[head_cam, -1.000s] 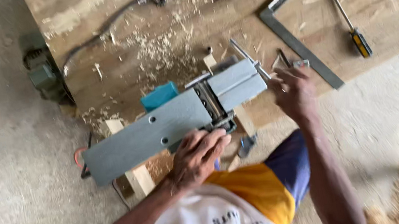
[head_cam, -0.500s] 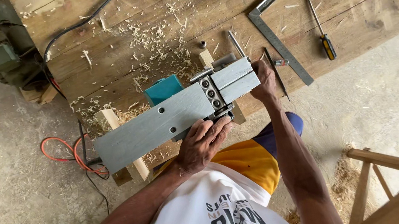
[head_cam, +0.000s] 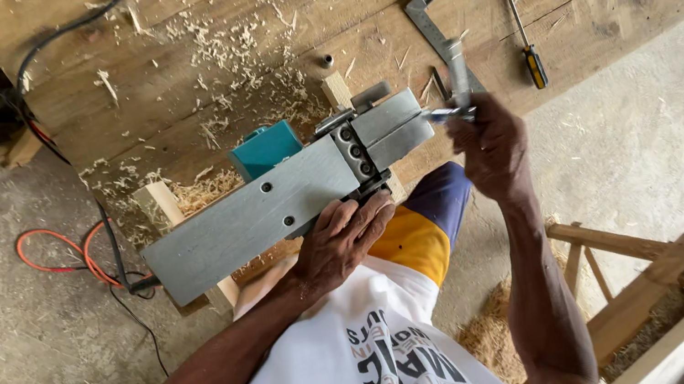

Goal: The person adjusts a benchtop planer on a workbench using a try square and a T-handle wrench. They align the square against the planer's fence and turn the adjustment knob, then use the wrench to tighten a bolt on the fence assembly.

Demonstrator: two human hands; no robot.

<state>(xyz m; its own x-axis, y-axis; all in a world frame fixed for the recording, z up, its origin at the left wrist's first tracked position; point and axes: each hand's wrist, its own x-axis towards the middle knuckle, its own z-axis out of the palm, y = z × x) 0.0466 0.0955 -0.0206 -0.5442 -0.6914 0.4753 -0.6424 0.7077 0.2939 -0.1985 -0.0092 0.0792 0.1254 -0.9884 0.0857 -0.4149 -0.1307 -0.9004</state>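
Wooden workbench [head_cam: 606, 0] strewn with shavings, grey electric planer [head_cam: 270, 204] lying base-up across its near edge, left hand [head_cam: 341, 238] clasped on planer's underside near the cutter drum, right hand [head_cam: 490, 144] closed around small metal wrench [head_cam: 458, 80] beside planer's end, steel square [head_cam: 428, 15], yellow-handled screwdriver [head_cam: 524, 32] beyond.

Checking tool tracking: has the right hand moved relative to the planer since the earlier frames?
Yes. The right hand, gripping a small metal tool, has pulled off the planer end toward the steel square.
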